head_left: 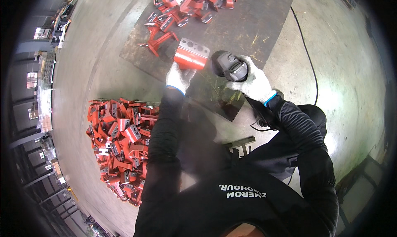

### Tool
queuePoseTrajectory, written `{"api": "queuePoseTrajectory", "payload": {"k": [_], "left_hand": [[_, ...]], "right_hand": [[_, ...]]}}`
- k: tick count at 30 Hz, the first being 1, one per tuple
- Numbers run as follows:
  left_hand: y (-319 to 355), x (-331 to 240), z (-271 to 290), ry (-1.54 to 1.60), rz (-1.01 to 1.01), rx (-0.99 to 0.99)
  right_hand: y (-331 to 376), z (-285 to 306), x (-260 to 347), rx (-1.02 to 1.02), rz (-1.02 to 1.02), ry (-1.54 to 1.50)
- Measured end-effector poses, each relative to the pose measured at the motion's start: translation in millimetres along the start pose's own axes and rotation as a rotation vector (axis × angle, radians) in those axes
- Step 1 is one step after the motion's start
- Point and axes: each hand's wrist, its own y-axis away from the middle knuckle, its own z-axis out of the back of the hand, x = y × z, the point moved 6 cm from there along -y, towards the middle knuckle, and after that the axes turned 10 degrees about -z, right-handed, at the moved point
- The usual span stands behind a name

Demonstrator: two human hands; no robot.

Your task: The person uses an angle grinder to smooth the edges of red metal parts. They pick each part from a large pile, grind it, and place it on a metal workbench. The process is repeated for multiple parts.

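Observation:
My left hand (180, 77), in a white glove with a blue cuff, grips the lower edge of a red metal bracket (191, 56). Bare grey metal with round holes shows along the bracket's top edge. Just right of it, my right hand (253, 80), gloved the same way, is wrapped round the head of a dark angle grinder (230, 67). The grinder's front lies close to the bracket, with a small gap between them. Its body runs back under my right wrist, partly hidden.
Several red brackets (188, 7) lie on a dark sheet (231, 34) ahead. A large heap of red brackets (120, 146) stands beside my left arm. A black cable (308, 46) curves over the concrete floor (347, 71) at right. Near my legs is a small metal frame (242, 142).

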Motion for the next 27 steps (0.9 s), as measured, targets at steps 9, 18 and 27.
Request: {"api": "queuePoseTrajectory", "payload": {"k": [9, 18, 27], "left_hand": [[2, -2, -6, 0.024, 0.087, 0.06], [18, -7, -10, -0.078, 0.141, 0.119], [-1, 14, -12, -0.465, -0.021, 0.236]], "right_hand": [[0, -1, 12, -0.068, 0.149, 0.182], [1, 18, 24, -0.159, 0.271, -0.013], [-17, 46, -17, -0.314, 0.082, -0.116]]}}
